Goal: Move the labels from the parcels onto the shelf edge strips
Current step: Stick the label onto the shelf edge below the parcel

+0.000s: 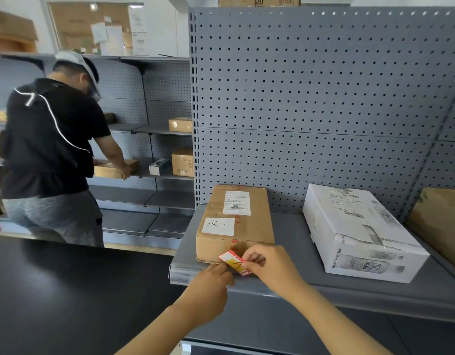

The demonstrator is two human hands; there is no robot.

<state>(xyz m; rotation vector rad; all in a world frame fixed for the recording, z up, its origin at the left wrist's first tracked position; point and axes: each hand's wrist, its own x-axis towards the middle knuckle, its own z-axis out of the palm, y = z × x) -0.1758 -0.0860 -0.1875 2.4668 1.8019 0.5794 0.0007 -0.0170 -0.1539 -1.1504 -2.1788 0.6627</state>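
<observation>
Both hands meet at the front of the shelf (293,234): the left hand (211,280) and right hand (270,267) each pinch a red and yellow label (233,261) between curled fingers (250,260), just above the shelf edge strip (185,274). A brown parcel (234,216) sits right behind the fingers, and a white parcel (359,231) lies to their right.

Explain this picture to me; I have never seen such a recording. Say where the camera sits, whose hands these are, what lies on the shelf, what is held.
No machine here: one camera sits on a person's head, looking down at their own hands. On the grey shelf lie a brown parcel and a white parcel. The left hand and right hand together pinch a small red and yellow label in front of the brown parcel, above the shelf edge strip.
</observation>
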